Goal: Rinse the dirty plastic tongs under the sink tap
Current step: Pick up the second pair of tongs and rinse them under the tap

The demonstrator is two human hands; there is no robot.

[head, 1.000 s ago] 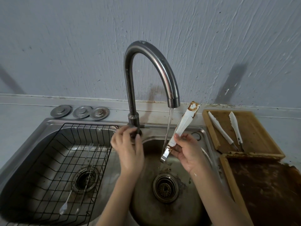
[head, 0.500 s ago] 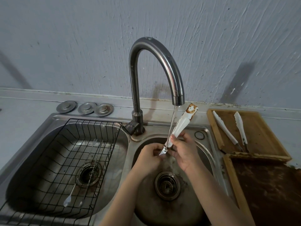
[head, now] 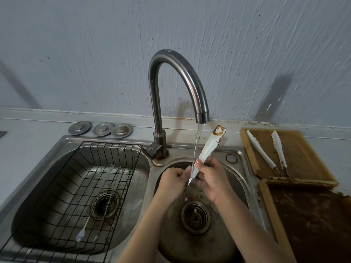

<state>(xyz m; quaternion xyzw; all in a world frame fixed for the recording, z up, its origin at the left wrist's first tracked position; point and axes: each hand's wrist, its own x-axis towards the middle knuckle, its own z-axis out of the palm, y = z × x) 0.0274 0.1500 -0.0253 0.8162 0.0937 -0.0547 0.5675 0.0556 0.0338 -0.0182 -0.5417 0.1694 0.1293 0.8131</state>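
Note:
White plastic tongs (head: 208,149) with brown grime on the upper tip stand tilted over the right sink basin (head: 239,179). My right hand (head: 212,179) grips their lower part. My left hand (head: 173,178) pinches the lower metal end beside it. A thin stream of water (head: 197,145) runs from the curved tap (head: 178,76) down along the tongs' left side onto both hands. The grimy tip sits to the right of the spout, outside the stream.
The left basin holds a black wire rack (head: 79,179) with two long spoons (head: 98,204). Three metal drain lids (head: 100,128) lie behind it. A wooden tray (head: 307,154) at right carries two more white tongs (head: 266,150); a stained tray (head: 311,224) lies nearer.
My left hand left the tap handle and came to the tongs' lower end. The tongs moved closer to the stream, and water now runs over both hands.

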